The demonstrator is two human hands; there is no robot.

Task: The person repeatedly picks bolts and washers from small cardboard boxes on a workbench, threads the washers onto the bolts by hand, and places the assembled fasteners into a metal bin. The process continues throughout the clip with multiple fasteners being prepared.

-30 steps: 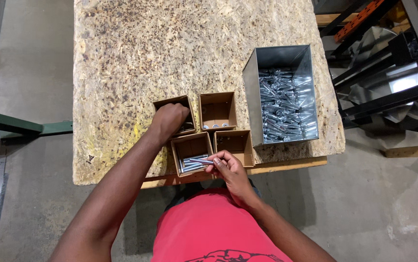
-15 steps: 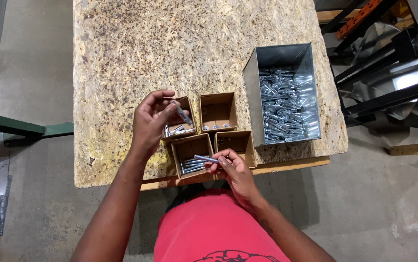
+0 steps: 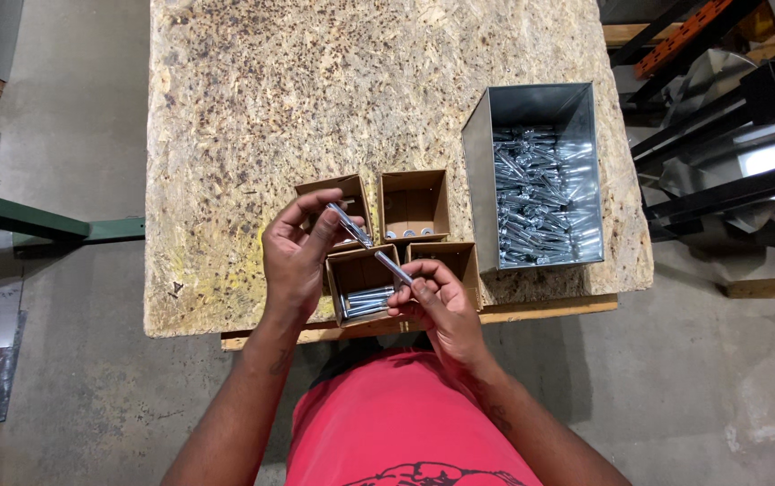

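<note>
Over chipboard table (image 3: 252, 108), each hand's fingers (image 3: 320, 236) pinch one bolt (image 3: 350, 225).

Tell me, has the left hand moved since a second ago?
Yes. The left hand has lifted out of the far-left box and now holds a bolt above it.

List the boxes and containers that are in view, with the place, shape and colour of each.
Far-left cardboard box: small, brown, open, behind the left hand.
Far-right cardboard box: small, brown, open, a few metal parts inside.
Near-left cardboard box: brown, open, holds silver bolts.
Near-right cardboard box: brown, open, beside the right hand.
Metal bin: grey, rectangular, right side, full of bolts.
</note>
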